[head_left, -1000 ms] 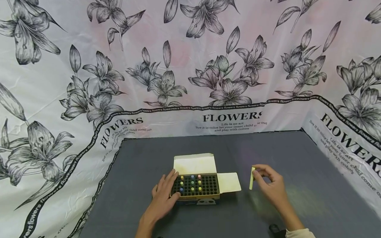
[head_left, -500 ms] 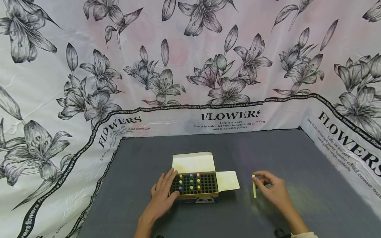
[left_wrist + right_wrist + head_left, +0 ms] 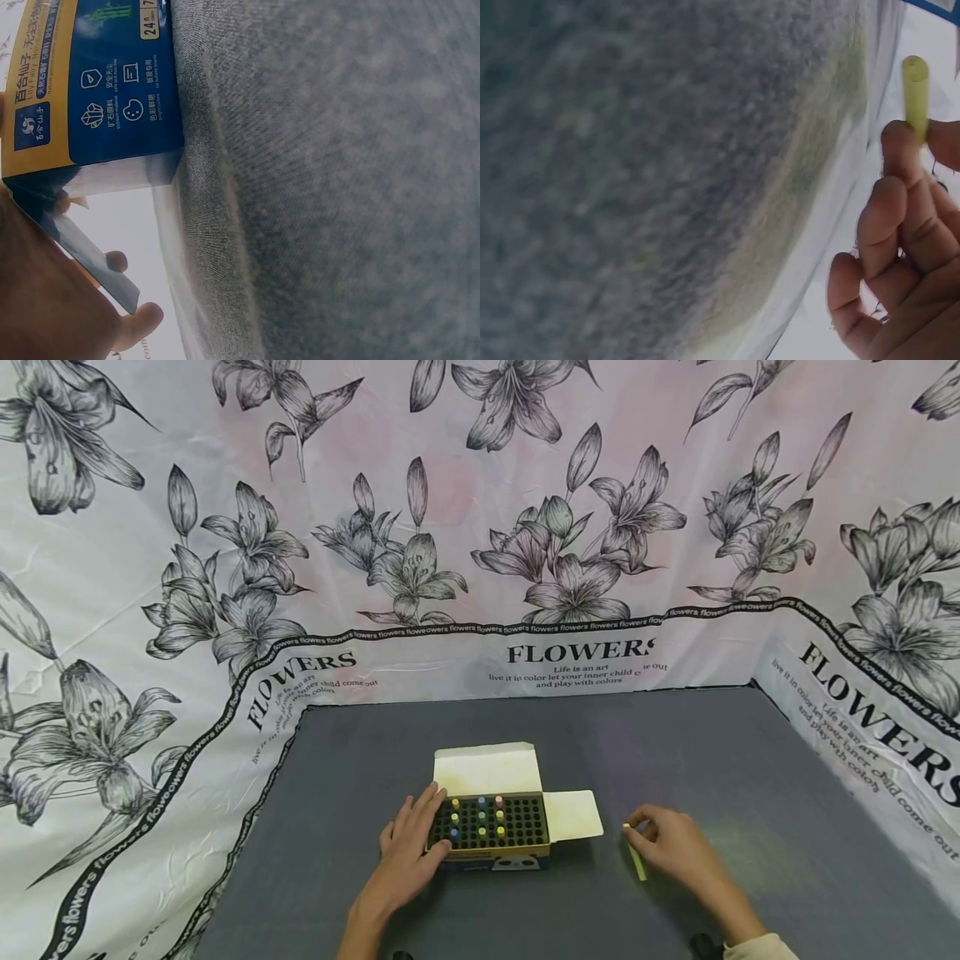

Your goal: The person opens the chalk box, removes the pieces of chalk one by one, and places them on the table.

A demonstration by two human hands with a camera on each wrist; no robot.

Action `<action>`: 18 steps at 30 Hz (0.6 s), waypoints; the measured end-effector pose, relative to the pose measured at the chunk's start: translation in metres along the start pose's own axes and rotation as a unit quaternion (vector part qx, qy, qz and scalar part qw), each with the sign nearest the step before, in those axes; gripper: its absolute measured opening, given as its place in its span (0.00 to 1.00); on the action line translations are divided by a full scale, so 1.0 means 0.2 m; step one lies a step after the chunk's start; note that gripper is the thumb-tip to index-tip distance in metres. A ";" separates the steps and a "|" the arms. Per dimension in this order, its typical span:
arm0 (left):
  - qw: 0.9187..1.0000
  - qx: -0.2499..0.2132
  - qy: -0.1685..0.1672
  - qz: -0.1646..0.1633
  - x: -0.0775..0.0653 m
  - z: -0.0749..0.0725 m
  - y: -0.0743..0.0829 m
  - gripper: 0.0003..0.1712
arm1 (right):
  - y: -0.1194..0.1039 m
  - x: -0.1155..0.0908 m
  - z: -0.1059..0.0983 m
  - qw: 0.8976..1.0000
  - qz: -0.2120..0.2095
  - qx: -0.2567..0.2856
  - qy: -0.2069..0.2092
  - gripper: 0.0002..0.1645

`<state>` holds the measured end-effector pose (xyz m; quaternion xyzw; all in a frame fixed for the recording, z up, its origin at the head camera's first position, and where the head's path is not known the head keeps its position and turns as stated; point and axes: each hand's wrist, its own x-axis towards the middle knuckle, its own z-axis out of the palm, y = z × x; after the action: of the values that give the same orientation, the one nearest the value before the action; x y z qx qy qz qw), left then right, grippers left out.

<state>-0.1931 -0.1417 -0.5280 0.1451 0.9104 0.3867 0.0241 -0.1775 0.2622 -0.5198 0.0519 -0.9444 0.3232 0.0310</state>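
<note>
A chalk box lies with its lid up, blue and yellow on the outside; its printed side fills a corner of the left wrist view. Its black tray of holes carries several chalk sticks, spread in three columns with yellow, blue, green and pink tops. My left hand rests along the box's left end, thumb at the front corner, fingers extended towards the back. To the right of the box, my right hand pinches one pale yellow chalk stick between thumb and index finger. That stick tilts, its lower end towards me.
The white lid flap stands up behind the tray, and a side flap sticks out to the right. Dark grey cloth covers the table. A flower-printed curtain encloses the back and sides.
My right hand has come lower and slightly left, and the chalk stick has turned from upright to slanted. My left hand and the box stay where they were.
</note>
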 end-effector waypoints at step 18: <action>1.000 0.002 0.001 0.001 0.00 0.00 -0.01 0.41 | -0.06 0.02 0.07 0.987 0.019 -0.160 -0.007 0.08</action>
<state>-0.1936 -0.1426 -0.5295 0.1454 0.9111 0.3849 0.0226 -0.1808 0.2434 -0.5223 0.0309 -0.9849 0.1683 0.0264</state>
